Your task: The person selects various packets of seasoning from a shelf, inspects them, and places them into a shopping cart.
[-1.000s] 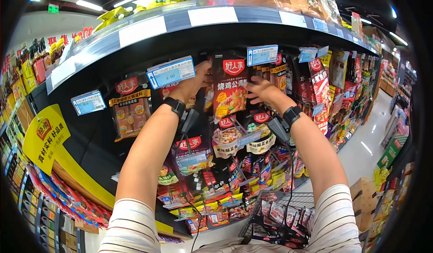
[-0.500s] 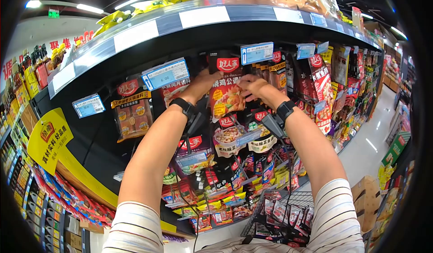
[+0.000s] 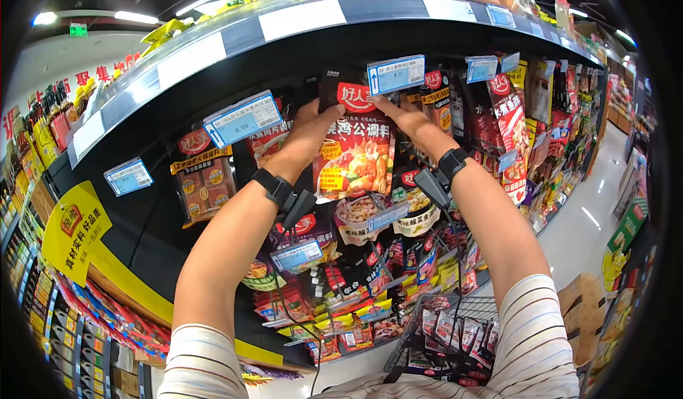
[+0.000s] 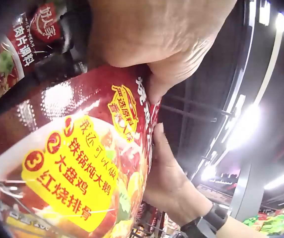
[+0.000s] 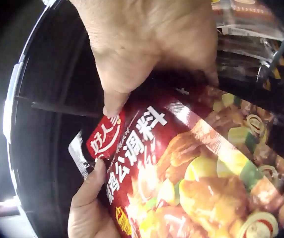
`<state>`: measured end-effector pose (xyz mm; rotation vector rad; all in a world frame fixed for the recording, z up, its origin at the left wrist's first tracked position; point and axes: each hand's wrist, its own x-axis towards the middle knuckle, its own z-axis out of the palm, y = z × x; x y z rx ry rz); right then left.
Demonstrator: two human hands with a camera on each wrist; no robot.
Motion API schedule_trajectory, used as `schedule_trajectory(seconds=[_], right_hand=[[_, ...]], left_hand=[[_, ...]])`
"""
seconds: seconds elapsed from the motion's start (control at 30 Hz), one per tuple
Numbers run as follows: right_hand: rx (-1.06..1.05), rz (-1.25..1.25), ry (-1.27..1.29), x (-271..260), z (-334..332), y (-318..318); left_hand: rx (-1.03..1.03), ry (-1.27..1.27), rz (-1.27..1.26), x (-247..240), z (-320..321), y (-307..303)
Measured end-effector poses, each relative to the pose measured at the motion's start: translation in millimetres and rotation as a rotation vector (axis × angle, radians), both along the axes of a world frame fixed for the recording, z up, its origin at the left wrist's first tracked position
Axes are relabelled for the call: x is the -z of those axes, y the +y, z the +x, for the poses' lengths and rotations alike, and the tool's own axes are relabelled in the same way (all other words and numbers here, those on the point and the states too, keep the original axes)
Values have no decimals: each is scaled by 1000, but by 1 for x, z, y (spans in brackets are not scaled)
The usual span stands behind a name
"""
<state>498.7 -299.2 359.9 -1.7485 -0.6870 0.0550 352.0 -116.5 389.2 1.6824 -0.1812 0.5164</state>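
Both hands are on a black-and-red seasoning pouch point(image 3: 354, 158) hanging at the front of the rack, below a blue-edged price tag point(image 3: 396, 75). The left hand point(image 3: 307, 134) grips its left edge, thumb on the front near the red logo. From the other side the right hand point(image 3: 416, 126) pinches the upper right edge, its thumb also on the front and its other fingers hidden behind. Close up in the left wrist view, the pouch point(image 4: 70, 171) bulges below the left hand point(image 4: 154, 37). In the right wrist view the right hand point(image 5: 149, 44) holds the pouch point(image 5: 181, 163) by the top.
Other pouches point(image 3: 206, 178) hang to the left and right, with more rows below. A shelf edge point(image 3: 302, 20) runs above the hands. A wire basket point(image 3: 395, 353) with several dark packets is low at the right. The aisle floor point(image 3: 580, 221) lies right of the rack.
The left hand has gone from behind the pouch's left side to gripping its edge. The right hand has moved up onto its upper edge. The pouch appears larger and nearer.
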Motion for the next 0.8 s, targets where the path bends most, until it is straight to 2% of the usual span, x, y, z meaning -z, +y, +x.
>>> schedule_trajectory(seconds=[0.1, 0.13, 0.23, 0.27, 0.37, 0.4, 0.5, 0.63, 0.8], right_hand=[[-163, 96, -13, 6, 14, 1], [-64, 117, 62, 5, 12, 1], [-398, 399, 153, 3, 2, -12], [-410, 473, 251, 1, 2, -14], [-369, 467, 169, -6, -9, -27], [-380, 510, 240, -7, -15, -34], [-471, 651, 227, -9, -18, -39], [-444, 655, 185, -11, -19, -49], [-553, 625, 134, -7, -26, -62]], left_hand=[[42, 27, -35, -4, -9, -6], [65, 25, -29, -5, -12, -7], [101, 22, 12, -10, -21, -12], [108, 20, 29, -12, -23, -14], [27, 11, 73, -13, -26, -15], [25, -7, 86, -13, -26, -16], [4, -54, 135, -13, -30, -21], [-25, -75, 178, -13, -41, -34], [13, -32, 201, -16, -50, -37]])
